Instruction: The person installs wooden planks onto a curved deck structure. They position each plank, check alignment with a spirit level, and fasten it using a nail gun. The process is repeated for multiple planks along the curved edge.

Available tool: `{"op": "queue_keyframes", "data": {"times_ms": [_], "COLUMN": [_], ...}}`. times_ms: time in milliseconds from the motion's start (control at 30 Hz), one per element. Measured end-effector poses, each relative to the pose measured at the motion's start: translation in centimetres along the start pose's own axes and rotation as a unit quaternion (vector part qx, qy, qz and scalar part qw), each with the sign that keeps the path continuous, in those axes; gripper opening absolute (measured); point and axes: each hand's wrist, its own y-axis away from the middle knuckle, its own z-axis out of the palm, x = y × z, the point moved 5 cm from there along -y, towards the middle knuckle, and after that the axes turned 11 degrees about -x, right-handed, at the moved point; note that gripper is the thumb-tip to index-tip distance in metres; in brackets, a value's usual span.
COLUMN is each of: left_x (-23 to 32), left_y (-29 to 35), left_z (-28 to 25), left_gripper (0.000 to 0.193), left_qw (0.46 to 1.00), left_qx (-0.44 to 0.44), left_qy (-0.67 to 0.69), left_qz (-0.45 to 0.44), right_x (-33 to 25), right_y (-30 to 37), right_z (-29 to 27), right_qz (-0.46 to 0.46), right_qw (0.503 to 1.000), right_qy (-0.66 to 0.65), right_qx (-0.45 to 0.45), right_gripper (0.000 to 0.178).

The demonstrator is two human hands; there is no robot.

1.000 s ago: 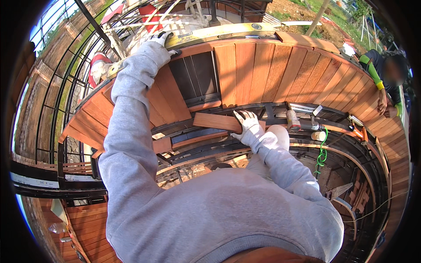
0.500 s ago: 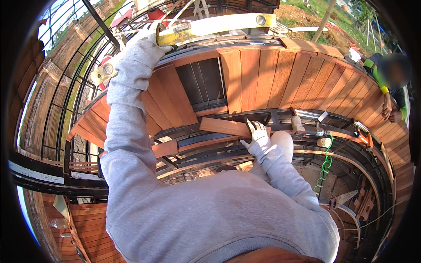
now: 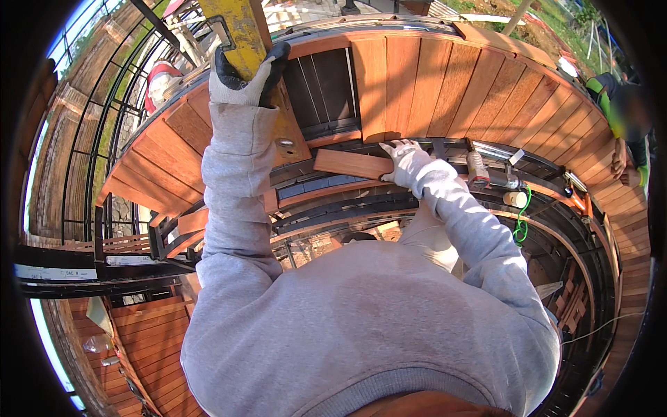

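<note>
My left hand (image 3: pixel 244 80), in a white glove with black fingertips, grips a long yellow spirit level (image 3: pixel 240 31) that points away from me over the curved wooden deck (image 3: pixel 445 90). My right hand (image 3: pixel 404 158), also gloved, presses on the end of a loose reddish plank (image 3: pixel 351 164) lying across the black metal frame (image 3: pixel 347 205). Beyond the plank, an unboarded gap (image 3: pixel 321 94) shows dark slats.
A caulking gun with a tube (image 3: pixel 486 175) and a green coiled cord (image 3: pixel 521 219) lie on the frame to the right. Another person in a dark top with green sleeves (image 3: pixel 622 118) leans on the deck's right edge. Black railings (image 3: pixel 104 139) curve on the left.
My left hand swung the spirit level from lying crosswise along the deck's far edge to pointing lengthwise toward me. My right hand stayed on the plank, shifting slightly upward.
</note>
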Motion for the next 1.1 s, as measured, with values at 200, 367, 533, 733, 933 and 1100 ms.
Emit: {"op": "queue_keyframes", "data": {"times_ms": [200,367,533,733,933,1100], "left_x": [-0.8,-4.7,-8.0,-11.4,-14.2,-14.9], "left_y": [1.5,1.5,2.3,4.5,5.8,4.7], "left_z": [2.6,4.0,6.7,9.2,11.0,11.3], "left_gripper": [0.047,0.047,0.041,0.037,0.031,0.026], "left_qw": [0.999,0.997,0.976,0.993,0.986,0.988], "left_qx": [0.022,0.021,0.009,0.006,-0.014,-0.049], "left_qy": [0.039,0.068,0.214,0.072,0.067,0.006], "left_qz": [-0.010,-0.016,-0.034,-0.098,-0.149,-0.149], "right_x": [-1.0,-3.5,-4.3,-1.8,1.0,2.4], "right_y": [-1.6,-2.5,-2.6,-0.2,7.1,5.0], "right_z": [4.5,5.4,5.0,1.9,-11.4,-19.0], "right_qz": [-0.063,-0.059,-0.048,-0.053,-0.167,-0.126], "right_qw": [0.997,0.998,0.999,0.974,0.765,0.806], "right_qy": [-0.041,-0.031,-0.016,-0.110,-0.066,0.042], "right_qx": [0.021,-0.008,-0.015,0.190,0.619,0.577], "right_gripper": [0.090,0.089,0.096,0.085,0.052,0.068]}}
